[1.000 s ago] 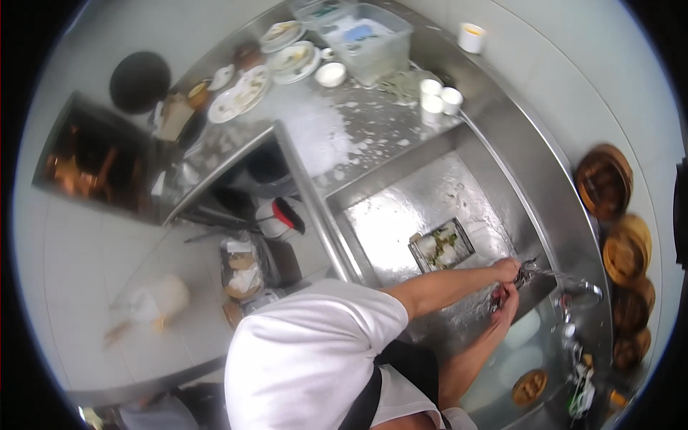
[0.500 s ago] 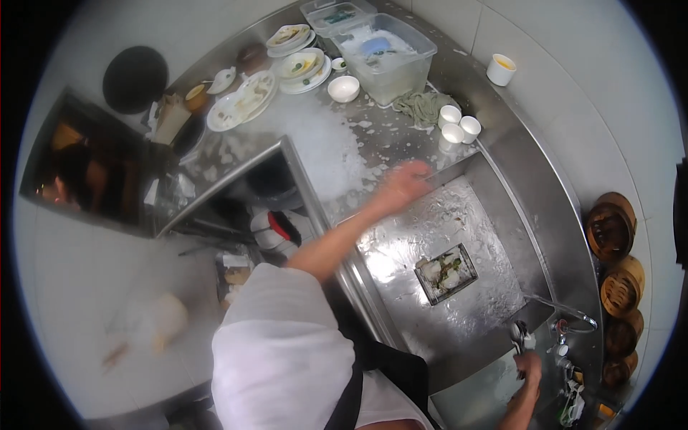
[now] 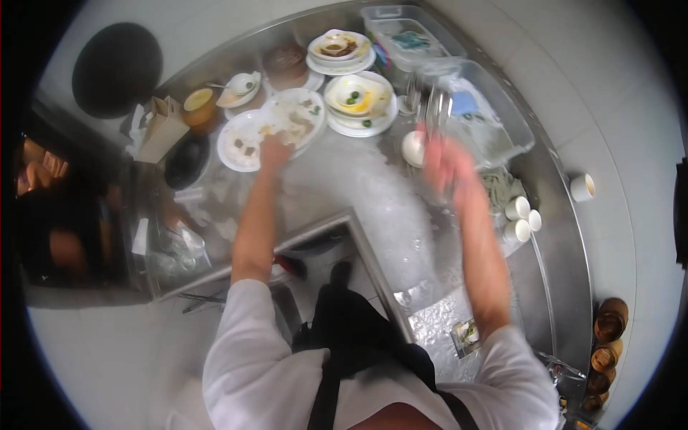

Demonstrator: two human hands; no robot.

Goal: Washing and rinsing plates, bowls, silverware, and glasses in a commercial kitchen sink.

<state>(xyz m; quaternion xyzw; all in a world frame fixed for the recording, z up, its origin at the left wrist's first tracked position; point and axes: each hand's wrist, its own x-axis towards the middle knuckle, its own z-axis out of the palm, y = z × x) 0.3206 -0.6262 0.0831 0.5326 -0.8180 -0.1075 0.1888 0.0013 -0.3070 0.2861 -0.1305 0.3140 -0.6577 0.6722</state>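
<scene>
My left hand reaches to the near rim of a white oval plate with food scraps on it, and its fingers are closed at the edge. A second scrap-covered plate adjoins it. My right hand, smeared by motion, is closed round several pieces of metal cutlery that point away from me; their exact kinds are blurred. Beyond the cutlery is a clear plastic tub of sudsy water with a blue item in it. A white bowl stands beside my right hand, partly hidden.
Stacked dirty plates stand at the back. Right of them lie a green cloth and several white cups. The sink holds a small metal tray with scraps. Bamboo steamers line the far right.
My view has swung left. My right hand has moved from beside the faucet up to the tub with the cutlery. My left hand has gone from the sink's edge to the oval plate.
</scene>
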